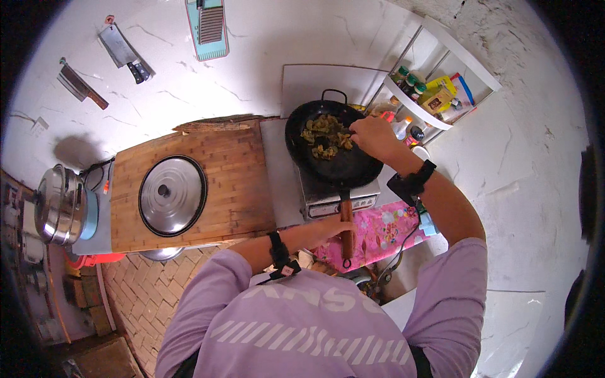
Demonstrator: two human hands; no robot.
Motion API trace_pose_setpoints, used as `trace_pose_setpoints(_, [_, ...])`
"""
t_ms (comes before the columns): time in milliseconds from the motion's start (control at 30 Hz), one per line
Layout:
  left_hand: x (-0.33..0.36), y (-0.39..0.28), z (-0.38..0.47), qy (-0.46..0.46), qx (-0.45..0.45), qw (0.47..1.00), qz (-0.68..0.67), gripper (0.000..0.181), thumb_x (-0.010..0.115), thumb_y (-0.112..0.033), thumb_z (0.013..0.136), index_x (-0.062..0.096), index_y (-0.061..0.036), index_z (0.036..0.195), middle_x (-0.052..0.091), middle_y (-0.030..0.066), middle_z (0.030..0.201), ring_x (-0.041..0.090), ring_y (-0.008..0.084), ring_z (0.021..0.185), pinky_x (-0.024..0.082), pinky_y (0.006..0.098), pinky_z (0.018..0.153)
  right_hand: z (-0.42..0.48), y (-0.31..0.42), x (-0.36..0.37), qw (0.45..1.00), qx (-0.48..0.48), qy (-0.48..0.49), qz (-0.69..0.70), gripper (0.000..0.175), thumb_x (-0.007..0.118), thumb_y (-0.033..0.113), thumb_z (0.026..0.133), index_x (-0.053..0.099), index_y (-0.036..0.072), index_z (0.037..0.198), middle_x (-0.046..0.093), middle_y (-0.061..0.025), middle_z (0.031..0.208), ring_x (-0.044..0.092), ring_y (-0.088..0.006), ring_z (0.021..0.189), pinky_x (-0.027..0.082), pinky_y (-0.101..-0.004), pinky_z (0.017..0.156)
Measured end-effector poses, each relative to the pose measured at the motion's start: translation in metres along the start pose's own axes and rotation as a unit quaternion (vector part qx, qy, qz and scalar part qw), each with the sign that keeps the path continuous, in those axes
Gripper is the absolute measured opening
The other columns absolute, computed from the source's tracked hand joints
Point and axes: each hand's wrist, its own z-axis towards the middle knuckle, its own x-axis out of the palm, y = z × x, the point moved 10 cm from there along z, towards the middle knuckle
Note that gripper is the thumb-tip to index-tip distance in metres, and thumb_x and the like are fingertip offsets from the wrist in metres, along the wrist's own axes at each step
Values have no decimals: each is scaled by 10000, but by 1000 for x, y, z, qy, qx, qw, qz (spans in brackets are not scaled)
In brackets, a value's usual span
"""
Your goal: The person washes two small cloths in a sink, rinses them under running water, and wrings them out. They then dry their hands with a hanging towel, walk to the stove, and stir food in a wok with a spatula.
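A black wok (352, 166) sits on a tabletop gas stove (323, 191), its long wooden handle (348, 245) pointing at my body. Browned, greenish food pieces (326, 132) lie in the wok's far half. My left hand (336, 227) is closed around the middle of the handle; its fingers are partly hidden. Above the wok's right rim, my right hand (374, 138) is curled with its fingertips over the food's right edge. Whether anything is between those fingers cannot be seen.
A metal lid (173, 196) lies on a wooden cutting board (236, 189) to the left. Beyond it stands a steel steamer pot (59, 205). A corner rack (418, 104) holds bottles and packets. Two cleavers (118, 45) hang on the wall. Pink floral cloth (378, 231) hangs below the stove.
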Motion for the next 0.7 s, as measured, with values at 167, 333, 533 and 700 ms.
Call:
trace_pose_setpoints(167, [-6, 15, 13, -7, -30, 999, -29, 267, 643, -294, 887, 609, -69, 1028, 678, 65, 968, 656, 197, 890, 494, 340, 815, -34, 8, -3, 999, -18, -25, 28, 244, 589, 283, 845, 693, 87, 945, 684, -153, 899, 654, -363, 860, 528, -474, 747])
trace_pose_setpoints(333, [-6, 24, 27, 31, -23, 996, -78, 219, 611, -241, 915, 614, -46, 1015, 681, 91, 961, 657, 206, 896, 505, 353, 856, -56, -16, -38, 998, 5, -41, 55, 275, 584, 317, 842, 712, 148, 1017, 691, -92, 938, 650, -308, 914, 517, -439, 801])
trace_pose_setpoints(533, [-3, 22, 23, 30, -32, 997, -68, 236, 637, -249, 911, 596, -68, 1058, 667, 77, 985, 647, 213, 917, 500, 355, 867, -94, -29, -48, 996, 41, 42, 72, 269, 632, 313, 811, 732, 135, 987, 706, -108, 928, 662, -312, 891, 511, -433, 824])
trace_pose_setpoints(700, [5, 12, 13, 21, -28, 998, -52, 256, 665, -269, 899, 595, -100, 1078, 655, 44, 1008, 625, 191, 947, 486, 359, 887, -129, -14, -24, 990, 51, -34, 130, 281, 628, 304, 858, 710, 98, 1032, 698, -137, 910, 663, -323, 845, 516, -419, 767])
